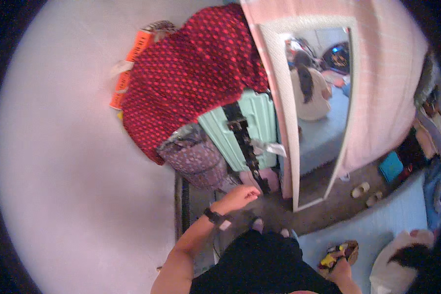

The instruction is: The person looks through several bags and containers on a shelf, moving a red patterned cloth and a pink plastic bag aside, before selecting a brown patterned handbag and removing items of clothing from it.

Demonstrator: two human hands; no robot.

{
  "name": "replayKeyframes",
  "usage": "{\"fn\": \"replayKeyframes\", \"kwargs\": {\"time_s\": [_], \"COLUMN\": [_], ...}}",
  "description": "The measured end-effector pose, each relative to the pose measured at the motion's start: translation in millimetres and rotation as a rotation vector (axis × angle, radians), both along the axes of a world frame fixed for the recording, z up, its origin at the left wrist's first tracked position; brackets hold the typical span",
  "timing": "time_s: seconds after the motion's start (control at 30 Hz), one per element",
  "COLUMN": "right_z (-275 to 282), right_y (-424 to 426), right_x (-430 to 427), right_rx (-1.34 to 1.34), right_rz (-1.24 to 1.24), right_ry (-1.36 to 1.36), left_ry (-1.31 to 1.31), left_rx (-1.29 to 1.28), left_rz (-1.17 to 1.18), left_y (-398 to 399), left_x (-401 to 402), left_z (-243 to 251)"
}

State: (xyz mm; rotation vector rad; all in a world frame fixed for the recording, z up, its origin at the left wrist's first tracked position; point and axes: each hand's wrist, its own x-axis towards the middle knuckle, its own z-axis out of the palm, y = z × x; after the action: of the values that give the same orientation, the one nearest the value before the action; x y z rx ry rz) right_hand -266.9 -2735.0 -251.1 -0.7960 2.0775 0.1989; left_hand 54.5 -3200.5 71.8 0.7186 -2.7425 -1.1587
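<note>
My left hand (240,198), with a black watch on its wrist, hangs over the floor with its fingers curled and nothing visible in them. It is just below a mint-green suitcase (259,132) with a black strap and beside a patterned fabric bag (198,158). A red polka-dot cloth (191,70) drapes over the top of the suitcase. At the lower right, my right hand (340,262) grips a small brown basket (352,251) that holds yellow and dark items, too blurred to name. The basket is over a light-blue bed surface.
A white-framed mirror (290,110) leans against a pink curtain (386,92). A seated person (400,261) in a pale top is on the light-blue bed (316,239) at the lower right. Slippers (360,190) lie on the dark floor. A plain wall (77,147) stands at left.
</note>
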Motion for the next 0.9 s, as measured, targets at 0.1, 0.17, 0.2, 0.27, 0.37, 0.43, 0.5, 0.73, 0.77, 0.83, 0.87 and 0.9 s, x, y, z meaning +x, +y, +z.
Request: {"fn": "replayKeyframes", "kwargs": {"time_s": [0.1,0.17,0.2,0.27,0.37,0.43,0.5,0.73,0.77,0.83,0.87,0.9], "right_z": [0.7,-7.6,-10.3,-15.5,-16.2,-16.8,-16.7,-17.7,-17.6,-22.4,-12.8,-4.9], "right_y": [-7.3,-7.4,-5.2,3.5,11.7,9.6,7.8,-7.0,-12.4,-43.0,-44.3,-59.4], "right_x": [-12.4,-20.5,-21.1,-21.8,-27.7,-35.0,-40.6,-51.5,-51.9,-60.2,-71.4,-84.6], "right_rx": [0.047,0.075,0.08,0.104,0.133,0.15,0.165,0.138,0.123,0.027,-0.053,-0.167], "right_rz": [0.0,0.016,0.021,0.027,0.029,0.037,0.048,0.048,0.072,0.107,0.052,0.034], "right_ry": [-0.004,-0.025,-0.032,-0.043,-0.055,-0.048,-0.046,-0.096,-0.113,-0.146,-0.13,-0.121], "left_ry": [0.057,0.09,0.179,0.298,0.314,0.322,0.344,0.303,0.315,0.379,0.549,0.686], "left_rx": [-0.053,-0.14,-0.38,-0.775,-1.021,-1.139,-1.174,-1.205,-1.139,-1.142,-1.123,-1.097], "left_rz": [0.029,0.046,0.059,0.07,0.082,0.102,0.053,0.153,0.189,0.208,0.175,0.167], "left_y": [-18.1,-17.5,-21.1,-27.9,-32.7,-48.6,-63.1,-114.8,-116.1,-120.8,-125.8,-129.3], "left_x": [-1.3,-2.0,-1.8,-8.9,-32.8,-43.9,-54.6,-81.7,-78.4,-61.5,-80.8,-86.8], "left_z": [36.3,79.1,101.6,148.7,211.9,233.6,241.1,246.7,250.5,270.0,281.4,292.3]}}
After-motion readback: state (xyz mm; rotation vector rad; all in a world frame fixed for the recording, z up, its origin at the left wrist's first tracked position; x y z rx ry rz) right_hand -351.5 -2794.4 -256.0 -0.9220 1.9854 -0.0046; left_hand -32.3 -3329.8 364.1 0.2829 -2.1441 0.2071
